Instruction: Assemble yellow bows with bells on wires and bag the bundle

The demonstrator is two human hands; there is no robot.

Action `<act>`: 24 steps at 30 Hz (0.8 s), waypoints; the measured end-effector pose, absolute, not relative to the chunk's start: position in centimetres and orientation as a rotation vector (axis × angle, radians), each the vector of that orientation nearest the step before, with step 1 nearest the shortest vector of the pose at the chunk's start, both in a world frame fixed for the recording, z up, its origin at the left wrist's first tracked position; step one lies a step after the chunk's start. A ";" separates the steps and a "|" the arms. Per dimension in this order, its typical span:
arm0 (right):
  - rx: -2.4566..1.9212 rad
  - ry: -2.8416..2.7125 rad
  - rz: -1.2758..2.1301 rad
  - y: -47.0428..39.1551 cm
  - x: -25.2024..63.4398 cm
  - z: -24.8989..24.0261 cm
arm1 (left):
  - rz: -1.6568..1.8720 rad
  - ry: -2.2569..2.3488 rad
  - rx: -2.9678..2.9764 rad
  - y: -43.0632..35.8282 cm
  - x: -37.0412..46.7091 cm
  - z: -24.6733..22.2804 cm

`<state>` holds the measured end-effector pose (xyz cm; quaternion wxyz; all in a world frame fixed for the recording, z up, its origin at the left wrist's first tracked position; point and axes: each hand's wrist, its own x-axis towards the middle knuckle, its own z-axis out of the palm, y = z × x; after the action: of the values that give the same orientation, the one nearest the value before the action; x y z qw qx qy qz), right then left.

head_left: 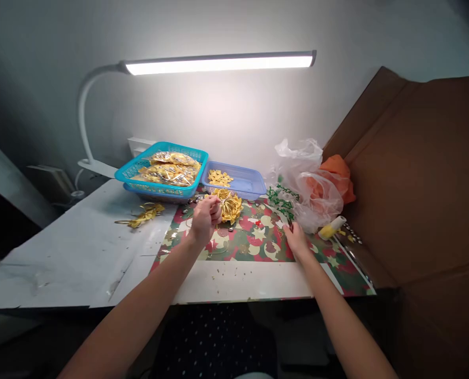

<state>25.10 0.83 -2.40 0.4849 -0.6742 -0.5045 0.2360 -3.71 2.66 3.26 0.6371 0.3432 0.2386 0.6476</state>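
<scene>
the left hand [206,218] is clenching just in front of the lilac plastic basket [247,185], its fingers closing on the pale stems of a yellow ribbon bunch [231,208]. the right hand [298,243] is grasping a slim dark tool [290,224], its kind unclear, to the basket's front right. green twisted sprigs [282,200] are lying just right of the basket, and a clear plastic bag [320,202] is slumping beyond them. yellow ribbon pieces [219,178] are sitting inside the basket's left end. a teal basket [161,188] is standing to its left, holding bagged yellow pieces [171,171].
</scene>
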 end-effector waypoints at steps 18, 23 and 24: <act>-0.654 -1.182 2.292 -7.2 4.6 8.6 | 1.295 0.485 1.673 -5.9 -3.8 24.9; -0.891 -1.245 1.616 -6.6 5.2 13.3 | 0.921 0.441 1.772 -13.3 -2.7 16.9; -0.885 -1.205 1.593 -6.3 6.3 13.9 | 0.851 0.450 1.793 -14.1 -2.7 15.0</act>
<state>6.25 -6.32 13.86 0.4604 -0.3594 -0.4897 0.6473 -2.70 -14.10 15.02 0.5255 0.7497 0.1880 0.3557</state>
